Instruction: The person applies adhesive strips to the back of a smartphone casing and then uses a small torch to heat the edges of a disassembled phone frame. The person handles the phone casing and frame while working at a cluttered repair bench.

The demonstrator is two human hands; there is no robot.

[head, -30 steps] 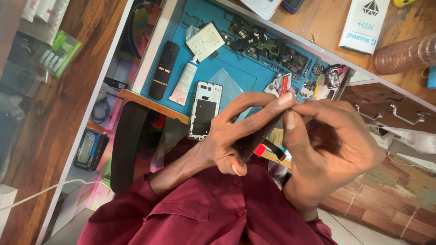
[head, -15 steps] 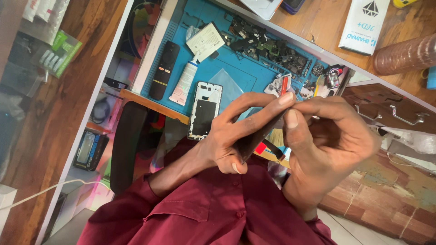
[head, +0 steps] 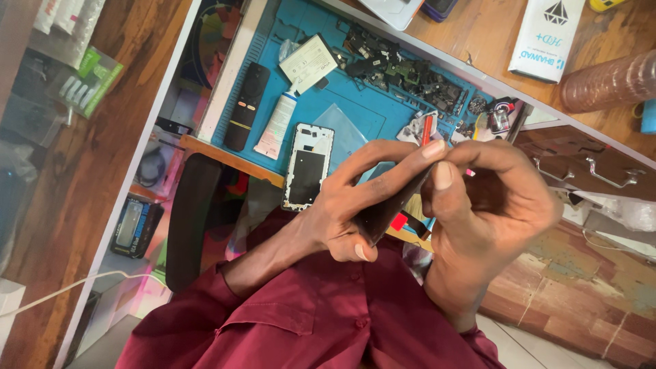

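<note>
My left hand (head: pixel 348 201) grips a thin dark phone (head: pixel 384 213) held edge-on above my lap, index finger stretched along its upper side. My right hand (head: pixel 502 198) meets it from the right, with the thumb pressed against the phone's upper edge and the fingers curled over the top. A small red piece (head: pixel 398 221) shows just under the phone. Behind the hands, a white phone frame (head: pixel 307 167) with a dark inside lies on the blue work mat (head: pixel 372 109).
On the mat lie a black remote (head: pixel 246 106), a white tube (head: pixel 277 126), a white battery (head: pixel 307 63) and several dark phone parts (head: pixel 403 68). A white box (head: pixel 547 31) and a brown ribbed cylinder (head: pixel 608 82) rest on the wooden desk. Drawer handles (head: pixel 594 174) are at right.
My right thumb has slid a little up the phone's edge and the fingers have closed over its top. The left hand's grip is the same.
</note>
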